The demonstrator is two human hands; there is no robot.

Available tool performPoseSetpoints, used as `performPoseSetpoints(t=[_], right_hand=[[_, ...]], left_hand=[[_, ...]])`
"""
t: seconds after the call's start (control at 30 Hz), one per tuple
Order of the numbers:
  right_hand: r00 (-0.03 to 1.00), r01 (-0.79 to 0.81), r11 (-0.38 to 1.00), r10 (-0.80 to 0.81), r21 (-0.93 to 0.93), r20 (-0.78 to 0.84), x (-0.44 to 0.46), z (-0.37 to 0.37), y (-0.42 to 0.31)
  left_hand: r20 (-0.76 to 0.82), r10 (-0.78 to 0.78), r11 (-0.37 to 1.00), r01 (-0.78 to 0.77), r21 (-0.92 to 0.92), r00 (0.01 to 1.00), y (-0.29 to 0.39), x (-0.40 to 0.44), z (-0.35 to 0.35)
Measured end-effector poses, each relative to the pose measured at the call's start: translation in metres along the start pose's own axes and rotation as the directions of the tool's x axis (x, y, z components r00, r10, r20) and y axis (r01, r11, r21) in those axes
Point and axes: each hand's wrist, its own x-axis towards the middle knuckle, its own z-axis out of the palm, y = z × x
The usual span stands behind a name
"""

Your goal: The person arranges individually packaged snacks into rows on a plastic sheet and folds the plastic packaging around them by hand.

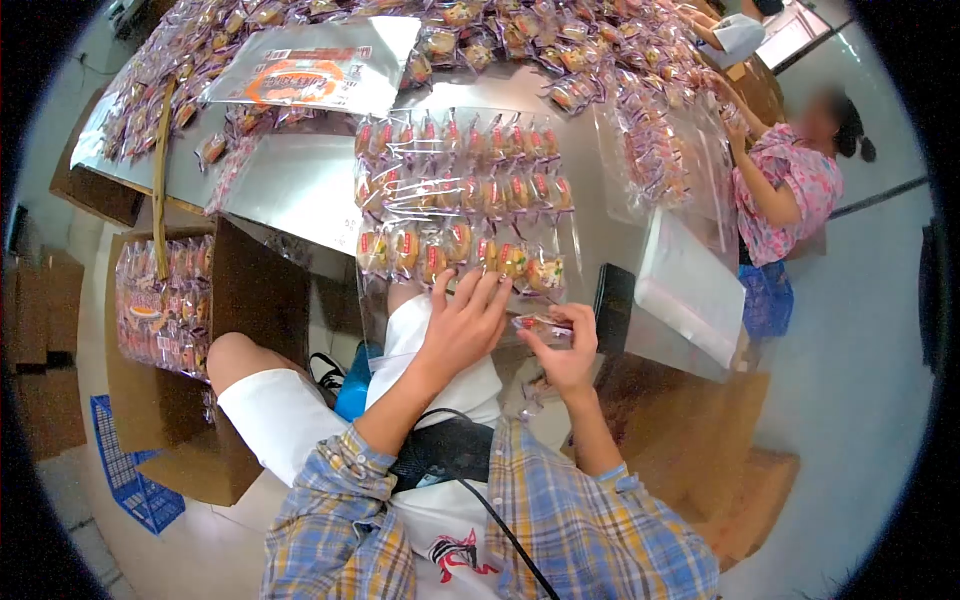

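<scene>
A large clear plastic bag (467,225) lies at the table's front edge, with individually wrapped pastries (461,190) showing in three rows inside it. My left hand (468,318) rests at the nearest row, its fingers stretched out and their tips touching the wrapped pieces. Just to its right, my right hand (568,352) is closed on a single wrapped pastry (543,325), held between thumb and fingers close to the bag's near end. The bag's near edge hangs toward my lap.
Loose wrapped pastries (480,45) heap across the back, beside a flat printed bag (320,68). A cardboard box (255,300) with a filled bag (165,300) stands left. Clear bags (690,285) and a dark object (612,300) lie right. A co-worker (785,190) handles packets.
</scene>
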Motion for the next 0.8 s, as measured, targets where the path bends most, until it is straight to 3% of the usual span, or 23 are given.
performPoseSetpoints(t=[0.1,0.2,0.37,0.47,0.5,0.6,0.73,0.8], right_hand=[[0.996,-0.091,0.992,0.091,-0.092,-0.005,0.000,0.008,0.001],[0.983,-0.176,0.983,0.178,-0.050,0.036,0.001,0.020,0.000],[0.994,-0.105,0.956,0.096,0.275,0.045,0.001,0.045,0.010],[0.963,-0.015,0.999,0.001,0.048,0.268,0.001,0.031,0.015],[0.962,0.052,0.997,-0.063,0.050,0.264,0.001,0.031,0.015],[0.978,-0.001,1.000,-0.002,0.013,0.207,-0.005,0.034,0.011],[0.979,0.012,0.996,-0.029,0.083,0.201,-0.006,0.035,0.017],[0.975,-0.055,0.992,0.029,0.115,0.221,0.000,0.026,0.005]], left_hand=[[0.023,0.001,0.998,-0.003,0.064,1.000,-0.001,-0.009,0.018],[0.031,-0.034,0.989,0.029,0.146,0.999,0.001,0.001,0.013],[-0.004,-0.048,0.969,0.048,0.244,0.999,-0.006,0.018,0.013],[-0.045,-0.066,0.966,0.075,0.246,0.997,-0.006,0.022,0.019],[-0.060,-0.088,0.967,0.100,0.232,0.994,-0.003,0.022,0.020],[0.028,-0.179,0.941,0.163,0.295,0.983,0.003,0.027,0.023],[-0.008,-0.177,0.953,0.174,0.247,0.984,0.002,0.030,0.028],[-0.006,-0.188,0.953,0.184,0.242,0.982,0.003,0.032,0.027]])
